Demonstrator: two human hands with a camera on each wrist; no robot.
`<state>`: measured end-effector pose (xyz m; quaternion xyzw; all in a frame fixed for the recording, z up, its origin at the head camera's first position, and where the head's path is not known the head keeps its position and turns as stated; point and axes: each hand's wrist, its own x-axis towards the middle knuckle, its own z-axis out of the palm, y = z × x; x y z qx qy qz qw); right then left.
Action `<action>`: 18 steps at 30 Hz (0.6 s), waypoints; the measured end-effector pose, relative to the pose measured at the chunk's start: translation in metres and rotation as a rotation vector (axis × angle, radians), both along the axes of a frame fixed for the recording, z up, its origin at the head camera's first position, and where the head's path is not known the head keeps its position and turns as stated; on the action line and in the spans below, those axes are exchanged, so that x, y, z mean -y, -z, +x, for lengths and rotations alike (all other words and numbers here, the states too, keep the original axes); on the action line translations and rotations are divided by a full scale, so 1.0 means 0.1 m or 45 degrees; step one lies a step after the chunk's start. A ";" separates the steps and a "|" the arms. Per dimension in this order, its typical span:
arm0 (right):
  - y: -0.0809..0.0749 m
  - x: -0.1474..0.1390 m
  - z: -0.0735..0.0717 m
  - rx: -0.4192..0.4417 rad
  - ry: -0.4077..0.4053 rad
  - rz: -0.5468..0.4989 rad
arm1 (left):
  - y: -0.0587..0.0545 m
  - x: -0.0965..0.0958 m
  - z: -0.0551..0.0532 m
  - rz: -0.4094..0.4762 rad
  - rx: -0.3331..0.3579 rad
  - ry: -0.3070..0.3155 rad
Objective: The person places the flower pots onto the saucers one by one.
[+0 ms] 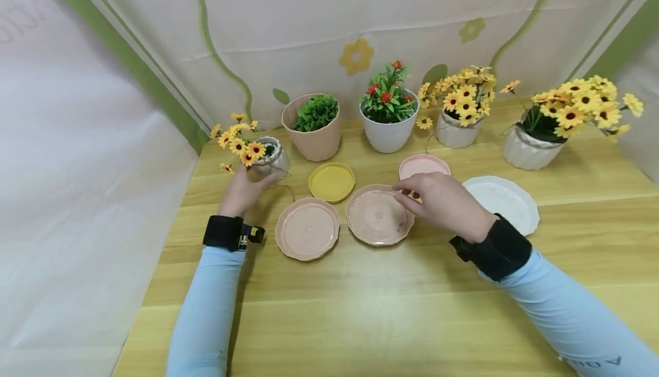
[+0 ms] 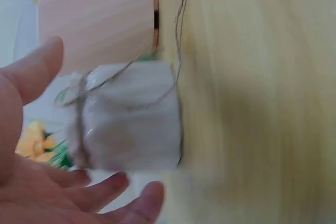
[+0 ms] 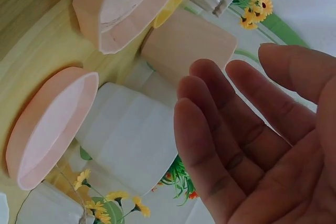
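Observation:
My left hand (image 1: 242,192) is at the small white flowerpot (image 1: 273,162) of yellow flowers (image 1: 241,147) at the far left. In the left wrist view its thumb and fingers are spread on either side of that pot (image 2: 131,116), which has twine tied round it. My right hand (image 1: 445,199) hovers over the right edge of a pink saucer (image 1: 379,217), fingers loosely bent and holding nothing. The right wrist view shows its bare palm and fingers (image 3: 252,129). A smaller pink saucer (image 1: 424,165) lies just behind this hand.
Another pink saucer (image 1: 308,229), a yellow saucer (image 1: 332,182) and a white saucer (image 1: 507,202) lie on the wooden table (image 1: 360,320). Along the back stand a pink pot (image 1: 314,139), a white pot with red flowers (image 1: 389,131) and two white pots of yellow flowers, one at the far right (image 1: 532,148).

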<state>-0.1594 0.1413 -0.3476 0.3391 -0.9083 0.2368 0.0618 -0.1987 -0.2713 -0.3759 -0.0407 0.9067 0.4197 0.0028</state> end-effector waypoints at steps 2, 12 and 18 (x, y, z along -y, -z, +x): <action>0.01 0.00 -0.01 0.009 0.003 -0.003 | 0.03 -0.04 -0.08 0.147 -0.082 0.022; 0.04 -0.01 -0.06 0.053 0.035 -0.040 | -0.07 -0.18 -0.26 0.442 -0.129 -0.116; 0.06 0.00 -0.05 0.042 0.056 -0.035 | 0.22 -0.08 -0.44 0.448 -0.187 -0.159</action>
